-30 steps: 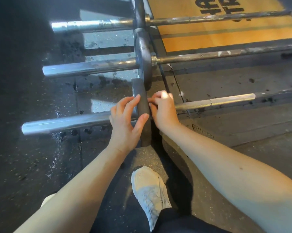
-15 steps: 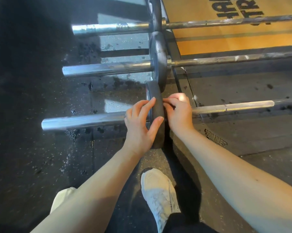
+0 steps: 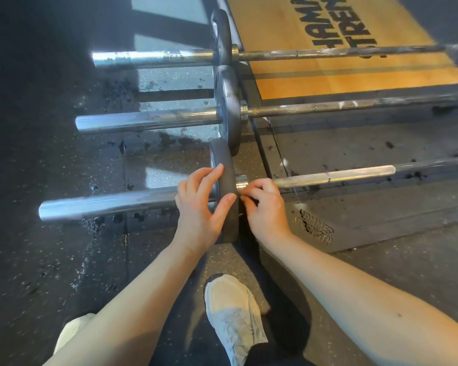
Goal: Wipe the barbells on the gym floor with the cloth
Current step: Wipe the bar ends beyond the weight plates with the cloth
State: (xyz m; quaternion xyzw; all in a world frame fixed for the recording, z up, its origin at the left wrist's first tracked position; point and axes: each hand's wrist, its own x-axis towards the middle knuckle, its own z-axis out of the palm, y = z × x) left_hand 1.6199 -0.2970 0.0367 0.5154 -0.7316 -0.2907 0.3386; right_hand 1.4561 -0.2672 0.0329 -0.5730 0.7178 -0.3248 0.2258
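Three barbells lie side by side on the gym floor. The nearest barbell (image 3: 328, 177) carries a black weight plate (image 3: 222, 162) standing on edge. My left hand (image 3: 198, 210) grips the plate's rim from the left, fingers over the top and thumb on the near edge. My right hand (image 3: 264, 207) is pressed to the plate's right face just under the bar's steel collar (image 3: 241, 180), fingers curled in against the plate. The middle barbell (image 3: 354, 105) and the far barbell (image 3: 328, 54) each hold a dark plate. No cloth is in view.
A wooden lifting platform (image 3: 341, 75) with black lettering lies at the back right, edged by grey rubber mats (image 3: 381, 220). The black rubber floor (image 3: 51, 167) at the left has wet spots. My white shoe (image 3: 233, 313) stands just behind the nearest plate.
My right hand has slid down off the collar, which now shows bare beside the plate. My left hand keeps its grip on the rim. The view has shifted a little.
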